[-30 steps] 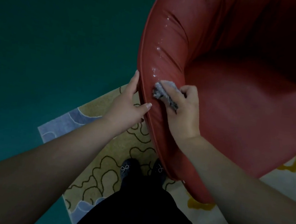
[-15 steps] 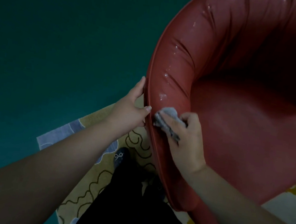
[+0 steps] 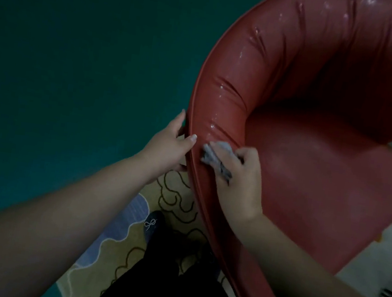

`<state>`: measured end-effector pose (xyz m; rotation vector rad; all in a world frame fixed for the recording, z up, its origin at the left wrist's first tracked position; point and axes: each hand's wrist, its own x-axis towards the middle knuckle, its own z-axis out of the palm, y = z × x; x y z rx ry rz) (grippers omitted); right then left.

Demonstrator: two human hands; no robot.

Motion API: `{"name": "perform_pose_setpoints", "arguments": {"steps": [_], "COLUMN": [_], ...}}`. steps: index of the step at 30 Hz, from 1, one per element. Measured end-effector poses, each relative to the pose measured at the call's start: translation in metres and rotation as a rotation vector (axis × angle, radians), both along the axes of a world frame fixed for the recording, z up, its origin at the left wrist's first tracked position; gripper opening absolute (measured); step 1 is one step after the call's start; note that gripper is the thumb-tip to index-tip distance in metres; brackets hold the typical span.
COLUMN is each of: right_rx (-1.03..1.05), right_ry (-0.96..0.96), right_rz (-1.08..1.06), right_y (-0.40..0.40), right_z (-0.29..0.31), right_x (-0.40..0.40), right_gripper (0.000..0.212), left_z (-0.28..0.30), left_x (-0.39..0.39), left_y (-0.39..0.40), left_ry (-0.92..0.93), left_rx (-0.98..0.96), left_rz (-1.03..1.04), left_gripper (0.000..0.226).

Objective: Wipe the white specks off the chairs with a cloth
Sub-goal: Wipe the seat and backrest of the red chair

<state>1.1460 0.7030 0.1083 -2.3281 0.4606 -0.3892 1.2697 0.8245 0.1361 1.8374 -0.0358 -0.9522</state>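
Nearest the camera, below both hands, stood a dark shoe (image 3: 153, 225) on a patterned rug (image 3: 175, 200), with teal floor (image 3: 77, 58) stretching off beyond the left hand.

Up at the chair (image 3: 321, 189), the left hand (image 3: 169, 145) gripped the outer rim, thumb over the top edge and fingers round the back, steadying it. Just beside it, on the inner face of the arm, the right hand (image 3: 238, 176) held the cloth (image 3: 216, 154) bunched under curled fingers and pressed it against the red upholstery.

Beyond the right hand, white specks (image 3: 214, 125) ran up the creased inner arm and on round the curve of the backrest, the nearest ones just above the cloth. So plenty was left to wipe, by the look of it.

The cloth looked soft and limp, so it probably needed wadding in the fingers as here, or it would drag flat. The upholstery looked smooth and glossy, likely slippery, and the padding probably gave under pressure; the specks sitting in the creases may want firmer rubbing. The chair seemed light enough to shift when pushed, so a hold on the firm piped rim was the sensible place.
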Motion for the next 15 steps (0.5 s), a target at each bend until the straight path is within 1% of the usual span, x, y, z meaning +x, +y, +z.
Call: {"name": "perform_pose_setpoints", "arguments": {"steps": [3,5,7,9,13,15], "right_rx": [-0.009,-0.021,-0.047,-0.042,-0.077,-0.048], "right_ry": [-0.025,-0.012,-0.010,0.002,0.003,-0.008], "right_rz": [-0.054,-0.066,-0.032,-0.002,-0.072,-0.122], "right_y": [-0.007,-0.001,0.014,0.019,0.003,0.002], "right_z": [0.003,0.003,0.005,0.007,0.011,0.009], "right_x": [0.041,0.029,0.003,0.000,0.058,0.069], "right_gripper": [0.051,0.054,0.058,0.059,0.046,0.045], "left_z": [-0.001,0.000,0.001,0.001,0.001,0.001], "left_x": [0.015,0.024,0.030,0.036,0.042,0.045], "left_y": [-0.001,-0.003,-0.005,-0.005,-0.004,-0.004], "left_ry": [-0.017,0.001,0.002,0.014,0.044,0.058], "left_rx": [-0.004,-0.018,-0.028,-0.054,-0.059,-0.066], "left_rz": [-0.030,-0.062,-0.099,-0.117,-0.165,-0.179], "left_gripper": [0.067,0.068,0.068,0.069,0.069,0.070]}}
